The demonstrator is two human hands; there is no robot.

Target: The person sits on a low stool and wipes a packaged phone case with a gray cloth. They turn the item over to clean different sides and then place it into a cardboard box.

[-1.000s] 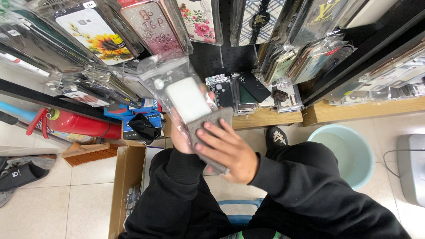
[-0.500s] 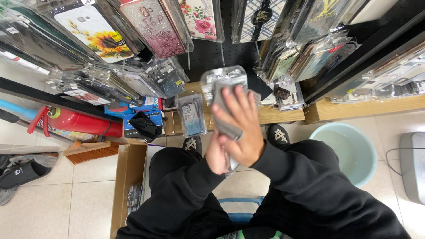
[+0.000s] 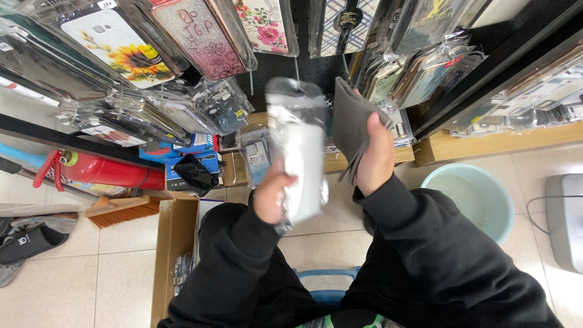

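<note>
The left hand [image 3: 271, 197] grips a white phone case in a clear plastic sleeve [image 3: 297, 155] near its lower end, fingers wrapped around the package's left edge, so that it stands nearly upright in front of the display wall. Just to its right, apart by a narrow gap, the right hand [image 3: 375, 159] holds a grey cloth [image 3: 352, 124], fingers closed on its right side and the cloth's flat face turned toward the case. Both hands hover above the person's black-clad knees, with bare tiled floor [image 3: 73, 279] below. Hanging packaged phone cases [image 3: 124, 48] crowd the upper edge of the view and press close behind the raised items, leaving little room upward. To the left lie a red fire extinguisher [image 3: 112, 172] and an open cardboard box [image 3: 176, 243] whose edge meets the left knee. To the right a pale green bucket [image 3: 486, 200] stands on the floor beside a wooden shelf edge [image 3: 486, 143].
</note>
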